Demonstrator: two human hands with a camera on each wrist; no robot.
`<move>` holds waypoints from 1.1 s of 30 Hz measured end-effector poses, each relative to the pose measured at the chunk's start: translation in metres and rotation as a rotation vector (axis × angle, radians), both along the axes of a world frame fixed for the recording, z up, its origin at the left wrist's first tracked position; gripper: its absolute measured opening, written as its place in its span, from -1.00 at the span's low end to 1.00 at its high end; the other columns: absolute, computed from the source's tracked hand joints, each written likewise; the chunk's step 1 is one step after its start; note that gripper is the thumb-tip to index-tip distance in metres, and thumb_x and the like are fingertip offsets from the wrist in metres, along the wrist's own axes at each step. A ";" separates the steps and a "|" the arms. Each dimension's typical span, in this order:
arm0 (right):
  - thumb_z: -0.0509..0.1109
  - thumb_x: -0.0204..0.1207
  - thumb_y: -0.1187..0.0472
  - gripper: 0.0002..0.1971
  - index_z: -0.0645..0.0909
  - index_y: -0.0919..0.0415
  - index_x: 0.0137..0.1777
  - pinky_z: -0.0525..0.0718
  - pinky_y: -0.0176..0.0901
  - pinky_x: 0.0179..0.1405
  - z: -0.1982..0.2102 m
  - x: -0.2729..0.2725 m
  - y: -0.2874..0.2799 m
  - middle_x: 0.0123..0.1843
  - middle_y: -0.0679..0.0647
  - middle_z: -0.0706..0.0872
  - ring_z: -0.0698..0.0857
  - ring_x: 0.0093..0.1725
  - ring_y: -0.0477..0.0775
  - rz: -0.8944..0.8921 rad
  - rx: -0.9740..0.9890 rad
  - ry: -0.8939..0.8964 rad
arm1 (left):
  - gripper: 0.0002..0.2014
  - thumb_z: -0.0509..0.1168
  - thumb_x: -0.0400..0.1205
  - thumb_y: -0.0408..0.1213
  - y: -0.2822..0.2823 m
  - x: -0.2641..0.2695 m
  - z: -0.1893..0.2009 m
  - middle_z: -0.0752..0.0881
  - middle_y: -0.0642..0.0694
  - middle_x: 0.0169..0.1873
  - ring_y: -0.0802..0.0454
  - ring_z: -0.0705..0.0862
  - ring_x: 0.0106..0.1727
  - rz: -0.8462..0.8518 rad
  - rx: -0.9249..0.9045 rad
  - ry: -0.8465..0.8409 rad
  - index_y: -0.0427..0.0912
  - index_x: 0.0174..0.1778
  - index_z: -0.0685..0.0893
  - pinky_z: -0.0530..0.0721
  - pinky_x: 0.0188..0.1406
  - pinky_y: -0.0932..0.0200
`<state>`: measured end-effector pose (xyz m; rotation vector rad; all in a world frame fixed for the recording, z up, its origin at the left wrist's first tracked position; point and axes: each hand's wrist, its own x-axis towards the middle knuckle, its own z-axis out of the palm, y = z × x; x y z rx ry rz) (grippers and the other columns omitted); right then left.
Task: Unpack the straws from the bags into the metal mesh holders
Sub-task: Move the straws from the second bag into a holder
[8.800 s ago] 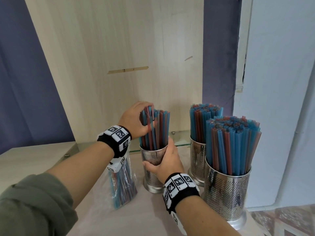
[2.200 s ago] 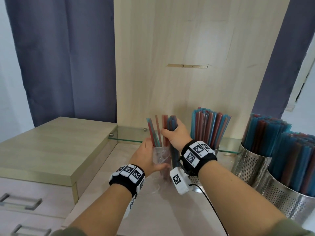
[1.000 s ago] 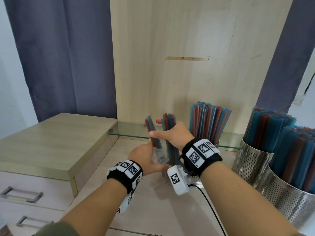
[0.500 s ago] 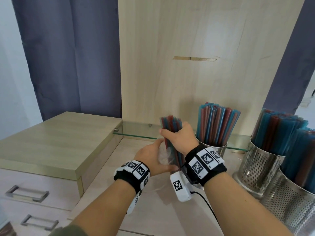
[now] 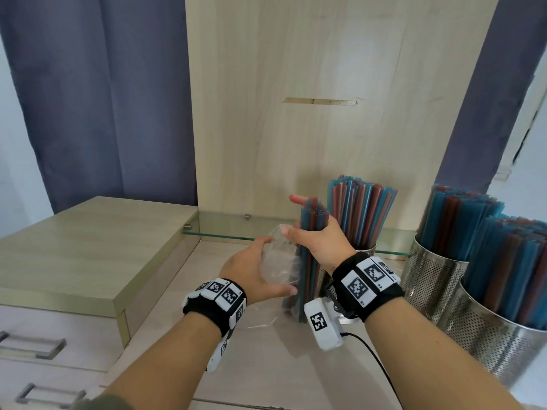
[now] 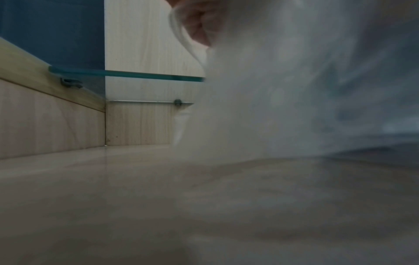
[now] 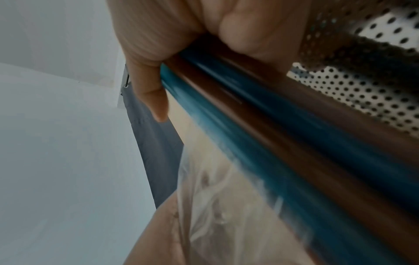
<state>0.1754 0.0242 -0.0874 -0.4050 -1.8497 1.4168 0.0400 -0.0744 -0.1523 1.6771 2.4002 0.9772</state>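
On the counter (image 5: 296, 365) stand three metal mesh holders (image 5: 432, 279), each full of blue and red straws (image 5: 359, 214). The right hand (image 5: 321, 245) grasps one upright straw bundle (image 5: 307, 261) beside them. The left hand (image 5: 251, 270) clutches the clear bag (image 5: 276, 261) around the bundle's lower part.

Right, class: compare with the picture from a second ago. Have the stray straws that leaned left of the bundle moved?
Yes. They have swung right, toward the filled holder behind, and now stand inside the bundle that the right hand grips.
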 end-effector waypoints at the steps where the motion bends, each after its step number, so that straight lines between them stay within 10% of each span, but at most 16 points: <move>1: 0.55 0.44 0.48 -0.63 0.67 0.01 0.08 0.68 -0.16 -0.10 0.000 0.001 0.000 -0.32 -0.01 0.59 0.63 -0.30 -0.11 -0.021 0.004 -0.019 | 0.14 0.56 0.11 0.40 0.000 0.000 0.000 0.63 0.02 0.30 0.02 0.61 0.30 -0.004 0.003 0.007 0.12 0.56 0.21 0.60 0.27 0.10; 5: 0.50 0.42 0.53 -0.75 0.64 0.16 -0.27 0.65 -0.06 -0.09 0.003 0.008 -0.001 -0.31 0.08 0.66 0.65 -0.25 0.03 -0.048 -0.002 -0.066 | 0.13 0.56 0.10 0.41 -0.001 0.001 0.001 0.64 0.03 0.24 0.03 0.63 0.25 -0.002 0.006 0.054 0.14 0.55 0.22 0.59 0.22 0.14; 11: 0.56 0.50 0.33 -0.84 0.67 0.20 -0.28 0.73 -0.15 -0.16 0.003 0.025 -0.005 -0.36 0.02 0.75 0.73 -0.32 -0.04 -0.139 -0.087 0.044 | 0.12 0.53 0.13 0.42 0.000 -0.002 0.000 0.52 0.08 0.38 0.06 0.56 0.32 -0.027 0.099 0.155 0.22 0.59 0.19 0.59 0.29 0.07; 23: 0.53 0.49 0.35 -0.83 0.64 0.21 -0.28 0.71 -0.08 -0.20 0.036 0.049 -0.023 -0.37 0.05 0.66 0.66 -0.34 -0.01 -0.365 -0.036 0.330 | -0.22 0.21 0.30 0.45 0.013 0.011 -0.009 0.64 0.06 0.06 0.02 0.67 -0.04 -0.002 0.169 0.367 0.16 0.41 0.49 0.69 -0.16 0.11; 33: 0.45 0.54 0.43 -0.75 0.53 0.11 -0.23 0.70 -0.06 -0.28 0.110 0.131 -0.028 -0.40 0.03 0.62 0.65 -0.39 0.08 -0.300 -0.149 0.804 | -0.25 0.44 0.38 0.31 0.009 -0.013 -0.008 0.57 0.05 0.28 -0.03 0.60 0.27 0.122 0.083 0.254 0.17 0.46 0.41 0.62 0.17 0.02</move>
